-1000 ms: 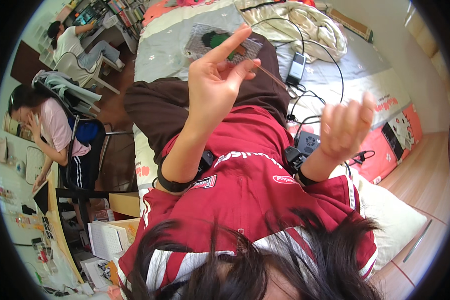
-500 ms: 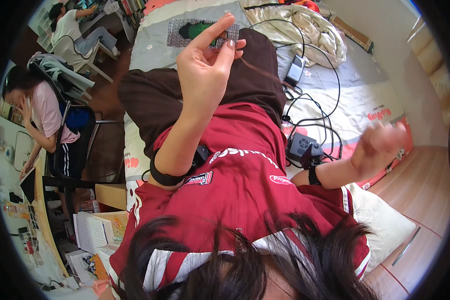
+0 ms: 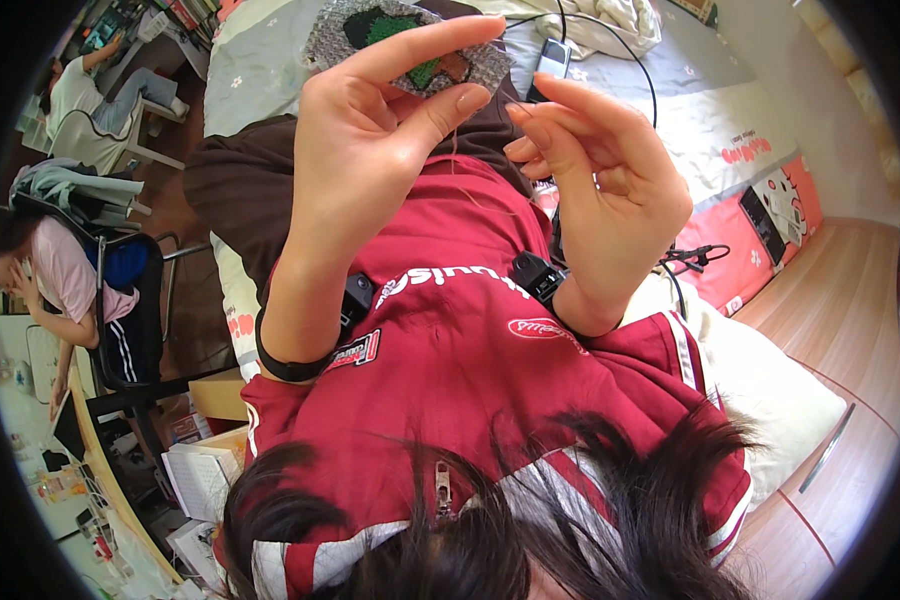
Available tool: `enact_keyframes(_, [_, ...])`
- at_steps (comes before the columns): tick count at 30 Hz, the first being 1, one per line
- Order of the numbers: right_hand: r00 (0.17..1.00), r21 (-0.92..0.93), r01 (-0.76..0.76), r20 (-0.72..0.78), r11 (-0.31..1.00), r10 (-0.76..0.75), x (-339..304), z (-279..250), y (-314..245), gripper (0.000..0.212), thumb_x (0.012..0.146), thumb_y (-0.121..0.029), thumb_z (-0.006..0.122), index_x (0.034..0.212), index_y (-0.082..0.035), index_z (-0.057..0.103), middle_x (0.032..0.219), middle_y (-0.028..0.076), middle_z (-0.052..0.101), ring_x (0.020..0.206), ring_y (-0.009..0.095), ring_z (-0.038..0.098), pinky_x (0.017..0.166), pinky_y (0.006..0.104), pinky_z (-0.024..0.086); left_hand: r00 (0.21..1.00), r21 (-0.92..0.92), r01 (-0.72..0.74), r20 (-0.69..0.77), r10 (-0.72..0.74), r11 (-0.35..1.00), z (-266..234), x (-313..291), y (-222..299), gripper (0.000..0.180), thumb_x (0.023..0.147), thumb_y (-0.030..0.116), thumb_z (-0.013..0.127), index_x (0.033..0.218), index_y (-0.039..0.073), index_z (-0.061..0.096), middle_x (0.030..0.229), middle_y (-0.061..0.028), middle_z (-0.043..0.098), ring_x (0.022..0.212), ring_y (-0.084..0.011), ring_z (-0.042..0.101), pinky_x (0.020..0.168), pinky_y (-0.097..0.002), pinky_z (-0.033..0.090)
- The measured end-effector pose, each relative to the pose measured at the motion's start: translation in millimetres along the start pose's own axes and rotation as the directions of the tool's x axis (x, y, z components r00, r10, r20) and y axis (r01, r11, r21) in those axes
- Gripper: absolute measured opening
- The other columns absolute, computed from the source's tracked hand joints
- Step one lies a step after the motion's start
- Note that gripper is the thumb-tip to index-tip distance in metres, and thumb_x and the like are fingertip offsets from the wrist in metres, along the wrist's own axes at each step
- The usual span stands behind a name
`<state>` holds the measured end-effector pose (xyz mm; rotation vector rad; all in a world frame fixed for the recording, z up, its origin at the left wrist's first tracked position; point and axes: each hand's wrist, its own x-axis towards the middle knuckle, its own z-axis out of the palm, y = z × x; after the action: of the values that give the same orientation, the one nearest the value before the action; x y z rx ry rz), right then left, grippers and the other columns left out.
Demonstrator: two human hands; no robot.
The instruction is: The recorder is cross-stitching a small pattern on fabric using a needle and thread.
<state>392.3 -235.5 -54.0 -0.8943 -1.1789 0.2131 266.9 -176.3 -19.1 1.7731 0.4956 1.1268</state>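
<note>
My left hand (image 3: pixel 365 140) is raised at the top of the view, thumb and forefinger pinching a small piece of grey mesh canvas (image 3: pixel 332 48). Green, black and brown stitching shows on the canvas, partly hidden behind my fingers. From its lower edge a thin brown thread (image 3: pixel 454 160) hangs down in a loose curve over my red top. Just to the right of the canvas, my right hand (image 3: pixel 615 175) is closed, its thumb and fingertips pinched on a fine strand of thread. Whether a needle is also between them is too small to see.
Beyond my hands on the bed are a black cable (image 3: pixel 654 85), a dark box-shaped device (image 3: pixel 552 68) and crumpled pale cloth. A dark phone-like slab (image 3: pixel 762 225) lies at the right. A white pillow (image 3: pixel 780 420) is at lower right. Two people sit on chairs at the left.
My right hand has come in from the far right to beside the canvas and now pinches thread. My left hand with the canvas sits slightly further left; the whole view has shifted.
</note>
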Motion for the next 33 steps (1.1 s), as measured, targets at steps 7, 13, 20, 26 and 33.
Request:
enact_keyframes(7, [0.987, -0.228, 0.153, -0.010, 0.962, -0.159, 1.6, 1.4, 2.0, 0.009, 0.066, -0.001, 0.067, 0.072, -0.004, 0.061, 0.056, 0.002, 0.051, 0.043, 0.009, 0.048, 0.039, 0.0195, 0.036, 0.999, -0.019, -0.037, -0.008, 0.037, 0.999, 5.6, -0.6, 4.5, 0.039, 0.072, -0.012, 0.055, 0.110, -0.005, 0.051, 0.110, -0.0120, 0.055, 0.098, -0.0137, 0.053, 0.080, -0.0232, 0.044])
enact_keyframes(13, [0.982, -0.267, 0.189, 0.024, 0.945, -0.189, 2.4, 1.4, 1.1, 0.009, 0.065, -0.001, 0.067, 0.072, -0.004, 0.061, 0.056, 0.002, 0.051, 0.042, 0.008, 0.047, 0.039, 0.0199, 0.036, 1.000, -0.033, 0.010, 0.003, -0.010, 0.999, 1.6, 1.1, 5.5, 0.045, 0.069, -0.015, 0.058, 0.111, -0.007, 0.049, 0.112, -0.0144, 0.053, 0.101, -0.0152, 0.050, 0.082, -0.0226, 0.043])
enact_keyframes(20, [0.984, -0.266, 0.177, 0.017, 0.947, -0.179, 1.9, 2.6, 2.3, 0.009, 0.066, -0.002, 0.067, 0.072, -0.004, 0.061, 0.057, 0.002, 0.051, 0.042, 0.008, 0.048, 0.039, 0.0200, 0.036, 1.000, -0.044, 0.013, 0.004, -0.013, 0.999, 1.2, 0.4, 6.0, 0.044, 0.069, -0.016, 0.057, 0.112, -0.007, 0.049, 0.112, -0.0147, 0.052, 0.101, -0.0153, 0.050, 0.082, -0.0224, 0.043])
enact_keyframes(26, [0.992, -0.221, 0.126, -0.001, 0.967, -0.129, 1.2, 3.0, 2.8, 0.008, 0.067, -0.002, 0.066, 0.072, -0.004, 0.061, 0.056, 0.002, 0.051, 0.043, 0.007, 0.048, 0.039, 0.0190, 0.036, 1.000, -0.030, -0.004, 0.015, 0.004, 1.000, 0.7, 0.9, 5.8, 0.045, 0.069, -0.017, 0.056, 0.112, -0.007, 0.049, 0.113, -0.0149, 0.052, 0.102, -0.0154, 0.050, 0.081, -0.0221, 0.044])
enact_keyframes(33, [0.988, -0.253, 0.151, 0.018, 0.956, -0.151, 1.4, 1.7, 2.7, 0.009, 0.066, -0.001, 0.066, 0.072, -0.004, 0.061, 0.056, 0.002, 0.051, 0.042, 0.008, 0.048, 0.039, 0.0194, 0.036, 1.000, -0.033, 0.021, 0.012, -0.021, 0.999, 0.8, -0.3, 8.0, 0.045, 0.069, -0.017, 0.056, 0.112, -0.007, 0.048, 0.113, -0.0150, 0.052, 0.103, -0.0156, 0.049, 0.080, -0.0214, 0.045])
